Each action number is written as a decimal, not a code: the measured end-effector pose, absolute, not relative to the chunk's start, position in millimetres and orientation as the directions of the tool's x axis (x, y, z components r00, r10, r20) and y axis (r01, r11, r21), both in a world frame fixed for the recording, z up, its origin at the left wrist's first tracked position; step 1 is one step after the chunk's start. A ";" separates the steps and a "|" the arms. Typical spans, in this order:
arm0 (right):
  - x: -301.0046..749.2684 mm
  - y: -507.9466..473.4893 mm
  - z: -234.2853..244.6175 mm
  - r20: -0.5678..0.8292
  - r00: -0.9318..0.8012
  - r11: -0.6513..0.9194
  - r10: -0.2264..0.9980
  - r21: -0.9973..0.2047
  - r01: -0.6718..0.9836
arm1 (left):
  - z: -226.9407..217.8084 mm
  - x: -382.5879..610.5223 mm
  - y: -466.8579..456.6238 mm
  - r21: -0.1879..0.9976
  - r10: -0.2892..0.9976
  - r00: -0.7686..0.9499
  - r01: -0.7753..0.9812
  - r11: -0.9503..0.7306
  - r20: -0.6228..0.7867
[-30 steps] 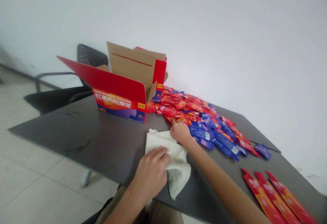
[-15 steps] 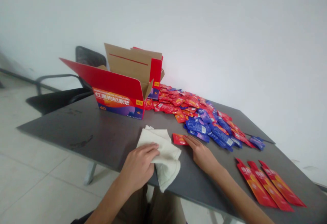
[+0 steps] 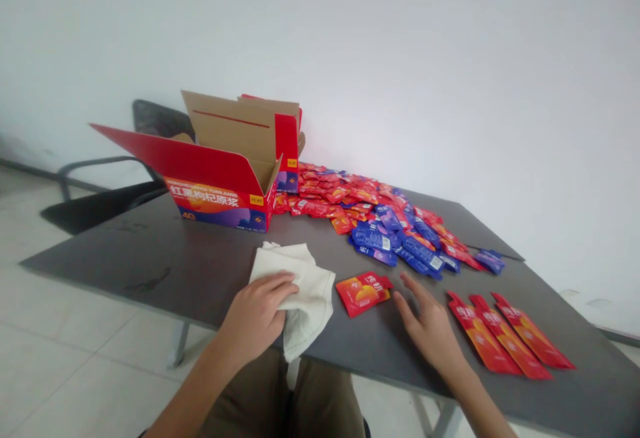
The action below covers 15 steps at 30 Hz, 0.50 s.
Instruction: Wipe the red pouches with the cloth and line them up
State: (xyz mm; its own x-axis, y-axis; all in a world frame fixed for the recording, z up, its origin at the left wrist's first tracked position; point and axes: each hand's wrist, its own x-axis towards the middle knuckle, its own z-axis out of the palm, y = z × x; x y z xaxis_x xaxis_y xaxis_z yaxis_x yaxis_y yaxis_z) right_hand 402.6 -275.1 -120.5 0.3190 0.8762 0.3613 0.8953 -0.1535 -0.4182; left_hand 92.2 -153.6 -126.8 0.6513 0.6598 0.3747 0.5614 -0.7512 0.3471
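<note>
My left hand [image 3: 255,313] rests on a crumpled off-white cloth [image 3: 295,291], with its fingers closed over the fabric and pressing it to the tabletop. My right hand [image 3: 427,330] lies flat and open on the dark grey table [image 3: 150,258], holding nothing. Just left of its fingertips is a single red and orange sachet [image 3: 363,293], lying apart from the rest. Three long red sachets [image 3: 505,335] lie side by side to the right of that hand. Ahead is a heap of red and blue sachets [image 3: 370,221].
An open red cardboard carton [image 3: 217,201] with raised flaps stands on the table's far left, with Chinese print on its side. A black chair [image 3: 120,178] stands behind the table. A white wall rises beyond the far edge, and a pale tiled floor lies to the left.
My right hand has let go of the red sachet, leaving it near the cloth, and has moved right, away from it. The view has shifted slightly. My left hand remains on the cloth.
</note>
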 end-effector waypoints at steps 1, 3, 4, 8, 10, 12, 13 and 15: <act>394.9 -272.7 -120.6 0.302 0.379 -0.223 0.875 -0.443 0.868 | -127.6 92.3 -153.8 0.345 0.658 0.650 0.560 -0.753 0.381; 378.0 -264.2 -121.1 0.226 0.400 -0.266 0.888 -0.458 0.848 | -129.5 92.0 -153.9 0.341 0.655 0.643 0.559 -0.756 0.397; 369.6 -258.9 -121.6 0.215 0.395 -0.263 0.893 -0.464 0.846 | -130.5 91.7 -153.8 0.340 0.654 0.639 0.559 -0.757 0.405; 346.1 -237.7 -125.2 0.202 0.410 -0.280 0.889 -0.468 0.838 | -134.5 90.6 -153.1 0.331 0.642 0.636 0.551 -0.766 0.429; 342.2 -230.1 -126.6 0.171 0.374 -0.258 0.911 -0.471 0.844 | -135.8 90.4 -152.9 0.324 0.631 0.644 0.542 -0.775 0.433; 343.4 -224.5 -126.2 0.122 0.284 -0.188 0.951 -0.501 0.845 | -136.4 90.3 -152.7 0.320 0.625 0.647 0.538 -0.780 0.437; 345.4 -222.2 -125.2 0.095 0.227 -0.145 0.969 -0.525 0.839 | -136.5 90.3 -152.6 0.320 0.626 0.644 0.539 -0.779 0.439; 351.3 -218.1 -122.1 0.048 0.124 -0.073 0.991 -0.577 0.813 | -136.3 90.4 -152.4 0.325 0.631 0.640 0.542 -0.775 0.439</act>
State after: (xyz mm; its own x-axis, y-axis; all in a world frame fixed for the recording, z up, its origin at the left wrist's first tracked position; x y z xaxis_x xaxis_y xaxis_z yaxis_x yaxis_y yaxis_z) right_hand 351.3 -218.1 -122.1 0.1240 0.9911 0.0485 0.8134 -0.0735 -0.5771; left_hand 90.4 -152.4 -136.3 0.6398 0.6309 0.4389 0.5419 -0.7753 0.3245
